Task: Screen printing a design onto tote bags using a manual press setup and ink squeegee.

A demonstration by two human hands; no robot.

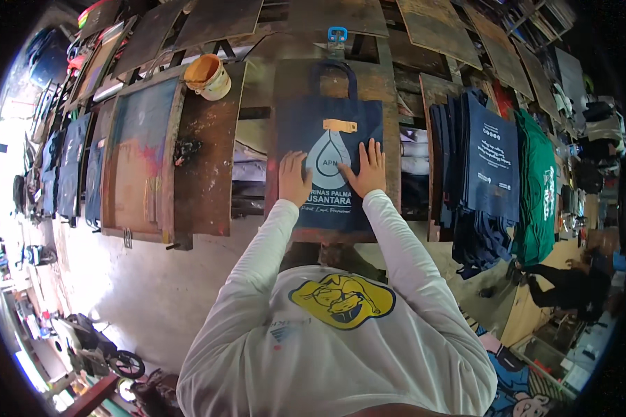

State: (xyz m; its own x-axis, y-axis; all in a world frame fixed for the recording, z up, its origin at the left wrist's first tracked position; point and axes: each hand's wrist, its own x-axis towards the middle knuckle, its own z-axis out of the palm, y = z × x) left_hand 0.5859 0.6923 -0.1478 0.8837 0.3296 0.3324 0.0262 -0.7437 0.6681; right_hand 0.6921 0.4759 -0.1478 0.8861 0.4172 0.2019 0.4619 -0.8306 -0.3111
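A navy tote bag (pixel 360 208) lies flat on a dark board in front of me, its looped handle pointing away. It bears a pale drop-shaped print with an orange mark above and lettering below. My left hand (pixel 295 178) rests flat on the bag's left side, fingers stretched out. On the right side of the print lies my right hand (pixel 366 170), its fingers spread and the thumb pointing inward. Neither hand grips anything.
On the left, a framed printing screen (pixel 135 160) lies beside a paint-spattered board (pixel 209 167) carrying a stained bucket (pixel 207 76). Navy tote bags (pixel 490 153) are stacked at the right, next to a green bag pile (pixel 533 181). A blue-topped clamp (pixel 337 36) stands beyond the handle.
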